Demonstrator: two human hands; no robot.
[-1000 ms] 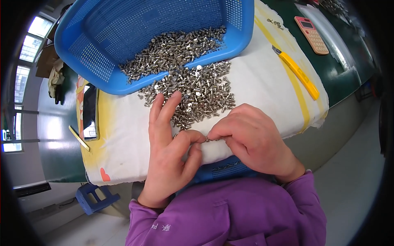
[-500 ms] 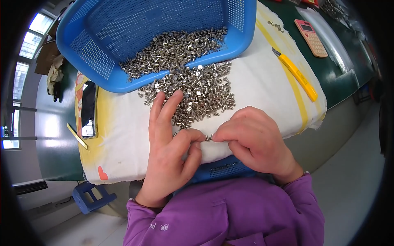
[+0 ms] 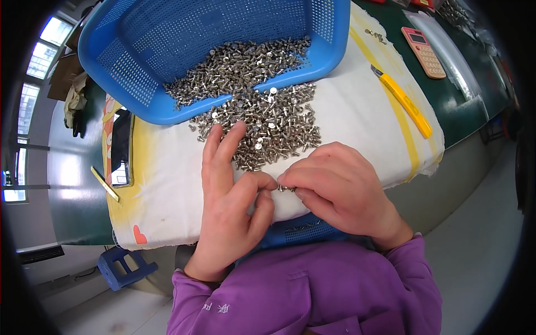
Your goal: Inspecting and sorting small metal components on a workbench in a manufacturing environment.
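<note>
Metal screw point(image 3: 286, 188) pinched between left hand point(image 3: 231, 209) and right hand point(image 3: 338, 192) fingertips, mid-assembly judging by grip; next needs fine twist

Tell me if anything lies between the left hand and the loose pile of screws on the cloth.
Nothing visible does. The left hand already has its outstretched fingers resting at the near edge of the screw pile on the white cloth.
</note>
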